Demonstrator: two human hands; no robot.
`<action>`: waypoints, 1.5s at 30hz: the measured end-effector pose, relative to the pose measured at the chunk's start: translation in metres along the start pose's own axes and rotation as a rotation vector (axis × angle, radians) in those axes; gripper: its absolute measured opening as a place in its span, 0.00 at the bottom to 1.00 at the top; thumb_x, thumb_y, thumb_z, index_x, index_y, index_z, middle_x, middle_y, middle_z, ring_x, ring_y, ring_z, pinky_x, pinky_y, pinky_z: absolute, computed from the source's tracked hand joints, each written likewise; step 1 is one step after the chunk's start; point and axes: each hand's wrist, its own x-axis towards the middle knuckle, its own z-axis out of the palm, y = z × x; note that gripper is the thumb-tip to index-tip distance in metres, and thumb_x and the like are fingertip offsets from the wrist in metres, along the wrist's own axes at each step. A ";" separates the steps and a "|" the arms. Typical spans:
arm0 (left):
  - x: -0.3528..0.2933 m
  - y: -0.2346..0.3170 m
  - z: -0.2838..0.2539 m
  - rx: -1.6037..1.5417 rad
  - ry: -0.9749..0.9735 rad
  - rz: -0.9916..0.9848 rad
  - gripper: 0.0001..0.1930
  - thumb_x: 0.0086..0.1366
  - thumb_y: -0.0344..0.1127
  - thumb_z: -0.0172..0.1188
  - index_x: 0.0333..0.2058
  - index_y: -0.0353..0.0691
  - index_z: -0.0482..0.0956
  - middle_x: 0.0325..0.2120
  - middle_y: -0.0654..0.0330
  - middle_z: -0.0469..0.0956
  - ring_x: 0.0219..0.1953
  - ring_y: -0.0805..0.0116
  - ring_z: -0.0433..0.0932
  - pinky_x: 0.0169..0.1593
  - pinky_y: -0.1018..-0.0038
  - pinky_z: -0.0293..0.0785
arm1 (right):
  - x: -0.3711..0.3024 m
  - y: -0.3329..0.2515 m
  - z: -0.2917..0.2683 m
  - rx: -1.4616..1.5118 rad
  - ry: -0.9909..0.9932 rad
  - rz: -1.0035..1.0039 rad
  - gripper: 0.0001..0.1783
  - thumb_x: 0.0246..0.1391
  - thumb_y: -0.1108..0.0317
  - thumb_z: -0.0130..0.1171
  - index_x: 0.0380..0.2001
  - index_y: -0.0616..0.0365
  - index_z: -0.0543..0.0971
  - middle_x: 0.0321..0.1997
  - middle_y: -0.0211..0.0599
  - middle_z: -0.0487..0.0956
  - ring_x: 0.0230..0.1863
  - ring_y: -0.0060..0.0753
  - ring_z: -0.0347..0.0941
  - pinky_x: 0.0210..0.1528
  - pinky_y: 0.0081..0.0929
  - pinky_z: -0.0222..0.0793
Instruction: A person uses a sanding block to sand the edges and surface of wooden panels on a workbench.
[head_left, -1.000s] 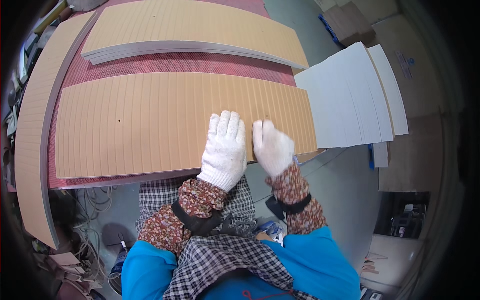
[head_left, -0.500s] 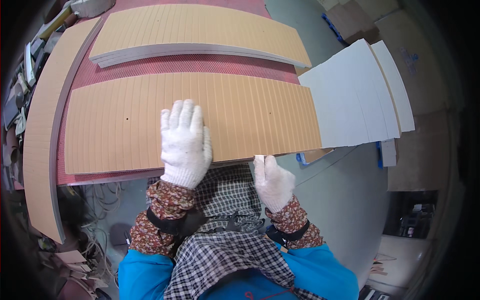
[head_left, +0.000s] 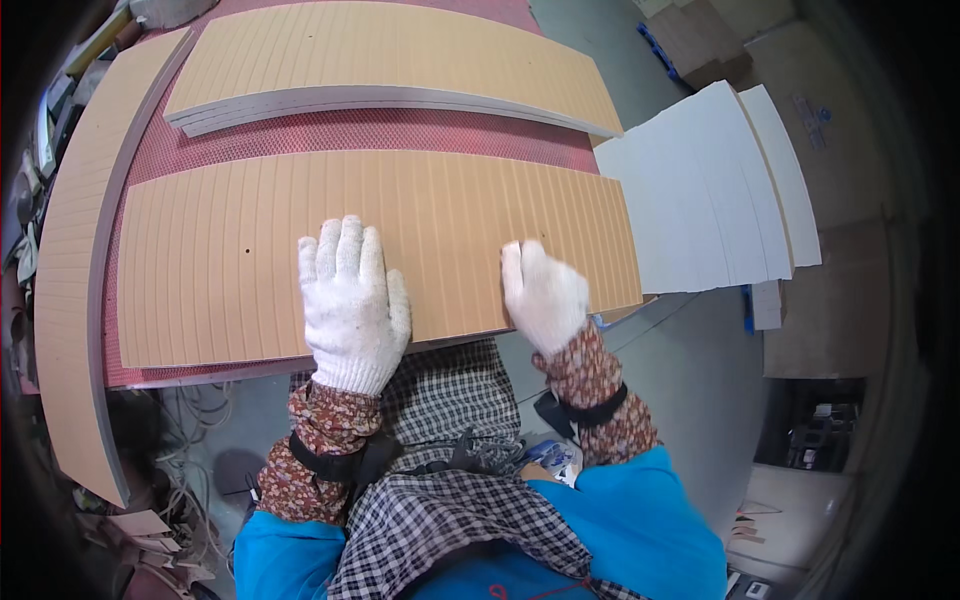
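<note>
Before me lies a long tan grooved panel [head_left: 450, 210], with gently bowed edges and two small dark holes. My left hand [head_left: 352, 310], in a white knitted glove, rests flat on it near the front edge, fingers stretched forward. My right hand [head_left: 546, 297], gloved the same way, is closed over the right part of the panel. Its fingers are bent and pressed together. Whether it holds something small is hidden, and I cannot tell if it touches the surface.
A red mesh-patterned table [head_left: 300, 138] carries the panel and a stack of similar panels [head_left: 390, 45] behind it. Another curved panel [head_left: 85, 270] lies along the left. White-faced boards [head_left: 700, 195] stand stacked at the right. Cables [head_left: 190, 430] hang or lie below the table's left front.
My right hand has moved up from the panel's front edge to over its surface, still closed. My left hand, flat on the panel, has shifted slightly left and nearer; the view has tilted a little.
</note>
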 end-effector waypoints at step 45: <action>-0.004 -0.005 0.007 -0.022 0.034 0.004 0.25 0.64 0.33 0.60 0.58 0.27 0.75 0.62 0.41 0.73 0.69 0.40 0.66 0.74 0.42 0.56 | -0.087 -0.046 -0.012 0.094 -0.026 0.145 0.10 0.70 0.64 0.53 0.48 0.53 0.80 0.33 0.38 0.77 0.22 0.38 0.80 0.21 0.34 0.74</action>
